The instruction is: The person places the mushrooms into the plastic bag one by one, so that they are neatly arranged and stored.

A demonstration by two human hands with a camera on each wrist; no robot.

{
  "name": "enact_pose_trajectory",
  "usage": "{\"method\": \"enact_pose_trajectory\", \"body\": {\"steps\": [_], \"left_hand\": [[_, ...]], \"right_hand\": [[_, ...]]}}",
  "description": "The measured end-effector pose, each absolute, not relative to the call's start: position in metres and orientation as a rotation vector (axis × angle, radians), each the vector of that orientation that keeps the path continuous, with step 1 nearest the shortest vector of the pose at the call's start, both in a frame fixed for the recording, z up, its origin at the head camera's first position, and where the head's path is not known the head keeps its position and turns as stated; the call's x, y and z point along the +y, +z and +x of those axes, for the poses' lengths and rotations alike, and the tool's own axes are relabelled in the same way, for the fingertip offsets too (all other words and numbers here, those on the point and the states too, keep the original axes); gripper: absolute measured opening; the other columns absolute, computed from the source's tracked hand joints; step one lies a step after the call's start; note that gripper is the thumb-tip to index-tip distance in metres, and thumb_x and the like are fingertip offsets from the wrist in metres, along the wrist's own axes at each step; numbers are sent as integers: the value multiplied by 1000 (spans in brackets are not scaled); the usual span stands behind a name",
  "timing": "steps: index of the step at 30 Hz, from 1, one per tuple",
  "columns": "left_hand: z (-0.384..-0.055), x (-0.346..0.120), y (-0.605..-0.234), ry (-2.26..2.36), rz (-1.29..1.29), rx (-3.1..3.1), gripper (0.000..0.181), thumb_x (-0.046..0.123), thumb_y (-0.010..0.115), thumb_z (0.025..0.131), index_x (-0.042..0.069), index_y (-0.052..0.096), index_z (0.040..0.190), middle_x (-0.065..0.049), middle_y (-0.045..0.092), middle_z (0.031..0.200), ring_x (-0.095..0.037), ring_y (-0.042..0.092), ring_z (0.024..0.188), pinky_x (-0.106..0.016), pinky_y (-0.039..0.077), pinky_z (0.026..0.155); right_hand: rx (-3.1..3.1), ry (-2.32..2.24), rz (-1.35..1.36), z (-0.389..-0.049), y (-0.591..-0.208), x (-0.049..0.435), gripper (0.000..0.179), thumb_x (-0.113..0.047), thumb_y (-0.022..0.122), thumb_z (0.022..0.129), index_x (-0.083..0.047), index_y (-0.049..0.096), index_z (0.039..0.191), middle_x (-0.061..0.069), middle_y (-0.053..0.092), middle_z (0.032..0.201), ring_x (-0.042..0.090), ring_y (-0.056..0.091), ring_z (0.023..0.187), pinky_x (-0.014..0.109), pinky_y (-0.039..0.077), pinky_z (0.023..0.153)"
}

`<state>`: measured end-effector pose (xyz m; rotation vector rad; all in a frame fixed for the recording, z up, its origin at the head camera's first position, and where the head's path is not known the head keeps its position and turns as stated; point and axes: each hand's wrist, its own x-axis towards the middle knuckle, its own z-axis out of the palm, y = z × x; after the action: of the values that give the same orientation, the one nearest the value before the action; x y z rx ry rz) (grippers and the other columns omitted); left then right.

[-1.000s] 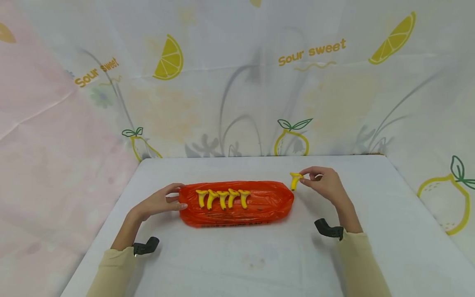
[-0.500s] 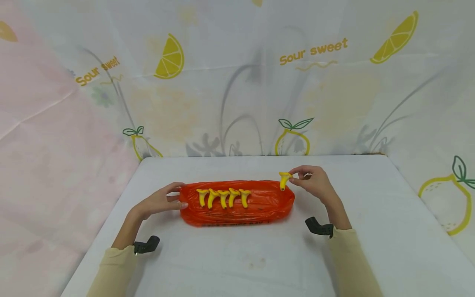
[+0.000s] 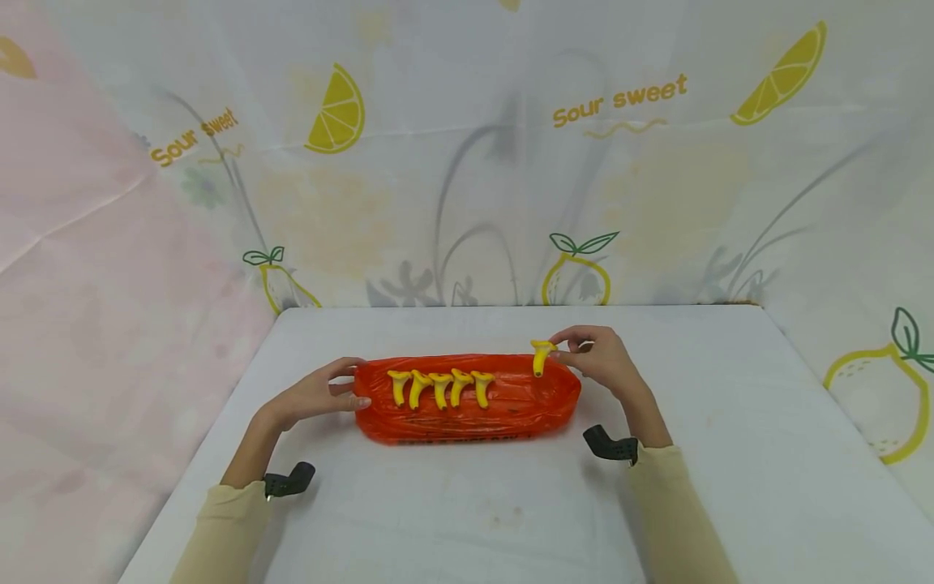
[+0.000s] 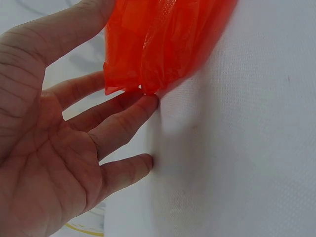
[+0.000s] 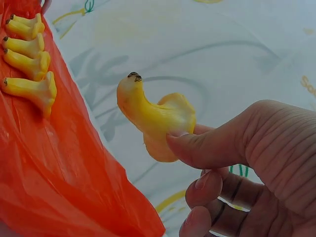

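Note:
A long red plastic bag (image 3: 525, 414), stretched flat like a wrapped tray, lies across the table. Its left end sits between the thumb and fingers of my left hand (image 3: 314, 397); in the left wrist view the fingertips (image 4: 148, 103) touch the bag's edge. Several yellow trumpet-shaped mushrooms (image 3: 440, 389) stand in a row on its left half, stems toward me. Above the bag's right part, my right hand (image 3: 601, 357) pinches another yellow mushroom (image 5: 153, 116) by its cap between thumb and index finger. The dark-tipped stem points down in the head view.
The white table (image 3: 467, 503) extends in front of the bag and to both sides. Behind it hangs a lemon-print cloth (image 3: 467, 162), with a pink part at the left. A black wrist camera (image 3: 609, 446) juts out from the right forearm.
My right hand has moved left with the mushroom, from beyond the bag's right end to over its right part. The left hand and the row of mushrooms stay in place.

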<state>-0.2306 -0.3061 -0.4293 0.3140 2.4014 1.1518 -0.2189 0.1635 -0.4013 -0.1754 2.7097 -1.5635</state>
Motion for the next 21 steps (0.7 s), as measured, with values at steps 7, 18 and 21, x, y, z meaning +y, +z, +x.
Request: {"method": "enact_pose_trajectory", "body": {"steps": [7, 18, 21], "left_hand": [[-231, -308, -430, 1155, 315, 2397, 80, 40, 76, 84, 11, 36, 148, -19, 34, 153, -46, 34, 138, -59, 43, 101], [-231, -306, -430, 1157, 307, 2394, 81, 41, 76, 84, 11, 35, 148, -19, 34, 153, -46, 34, 138, -59, 43, 100], [-231, -306, -430, 1154, 314, 2395, 82, 41, 76, 84, 11, 35, 148, -19, 34, 153, -47, 34, 137, -59, 43, 100]], "right_hand": [[2675, -1579, -190, -222, -401, 149, 18, -11, 75, 86, -4, 74, 102, 8, 47, 79, 21, 48, 66, 24, 39, 53], [2738, -1433, -202, -223, -403, 126, 14, -13, 75, 86, -9, 76, 99, 6, 49, 76, 22, 50, 69, 26, 40, 54], [2746, -1415, -203, -223, -404, 120, 13, -13, 75, 86, -10, 76, 98, 7, 50, 77, 23, 51, 73, 27, 42, 56]]}}
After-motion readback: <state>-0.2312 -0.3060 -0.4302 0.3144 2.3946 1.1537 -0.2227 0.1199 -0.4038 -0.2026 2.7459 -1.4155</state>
